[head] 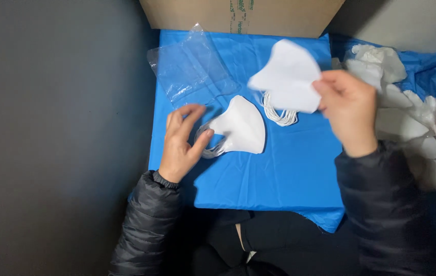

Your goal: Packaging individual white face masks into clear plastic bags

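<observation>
Right hand (348, 110) pinches a folded white mask (290, 76) aloft at one o'clock, loops dangling free; left hand (182, 140), fingers spread, steadies a second mask (241, 128) lying flat at centre on the blue cover (289, 174); clear bag (190, 66) at eleven o'clock.

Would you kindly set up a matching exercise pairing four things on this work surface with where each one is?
Things:
1. Folded white mask
2. Second white mask
3. Clear plastic bag
4. Pile of white masks

Places:
A. Far left corner of the blue sheet, lying flat
B. Held up in the right hand
C. Off to the right of the sheet
D. On the sheet by the left hand, fingers at its ear loops

Pairs: 1-D, 2-B, 3-A, 4-C
</observation>
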